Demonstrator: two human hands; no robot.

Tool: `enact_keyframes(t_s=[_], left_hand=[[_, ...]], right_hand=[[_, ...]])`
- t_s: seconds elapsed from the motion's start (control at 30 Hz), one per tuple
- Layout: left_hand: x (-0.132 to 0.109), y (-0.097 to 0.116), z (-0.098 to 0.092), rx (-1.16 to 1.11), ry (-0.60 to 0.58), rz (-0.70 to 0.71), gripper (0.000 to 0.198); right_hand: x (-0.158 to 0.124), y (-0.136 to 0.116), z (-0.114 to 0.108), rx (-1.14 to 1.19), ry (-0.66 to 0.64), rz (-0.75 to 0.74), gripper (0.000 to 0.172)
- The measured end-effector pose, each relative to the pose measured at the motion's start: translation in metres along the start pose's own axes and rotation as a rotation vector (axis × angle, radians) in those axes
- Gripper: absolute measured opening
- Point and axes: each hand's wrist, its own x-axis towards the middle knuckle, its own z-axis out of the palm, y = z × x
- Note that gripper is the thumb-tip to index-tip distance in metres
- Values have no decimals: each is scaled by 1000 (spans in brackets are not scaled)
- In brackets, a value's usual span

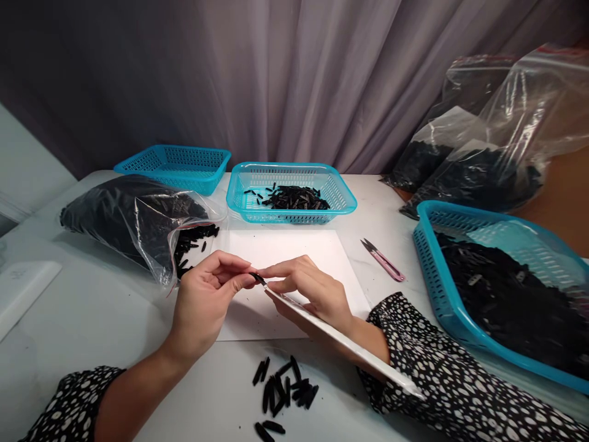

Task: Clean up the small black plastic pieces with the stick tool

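Observation:
My left hand point(202, 301) pinches a small oblong black piece point(258, 278) between thumb and fingertips. My right hand point(317, 294) is closed around the front end of a long, flat white strip point(350, 345), whose narrow tip meets the black piece. The strip slants back over my right forearm. Below both hands lies a white sheet point(285, 328). Nearer to me, a loose group of similar black pieces point(278, 393) rests on the table. What the white strip is made of, I cannot tell.
Two blue baskets point(294, 216) point(184, 182) stand at the back; the nearer holds black pieces. Left, an open clear bag point(138, 224) spills more. Pink-handled thread snips point(384, 261) lie right, beside a large blue basket point(430, 270) of black pieces. Filled bags point(501, 147) stand behind.

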Motion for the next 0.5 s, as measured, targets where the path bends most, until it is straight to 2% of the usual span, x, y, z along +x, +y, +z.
enact_keyframes(t_s=[0.2,0.3,0.5], left_hand=[[0,-1,-1,-7,-5,10,10],[0,-2,-2,-43,-11,-20,11],[-1,3,1,-222,-22,-209,22]], right_hand=[[-1,1,2,7,-3,2,8],[-1,3,3,-48,31,-77,11],[5,-5,-9,-272,-191,-215,16]])
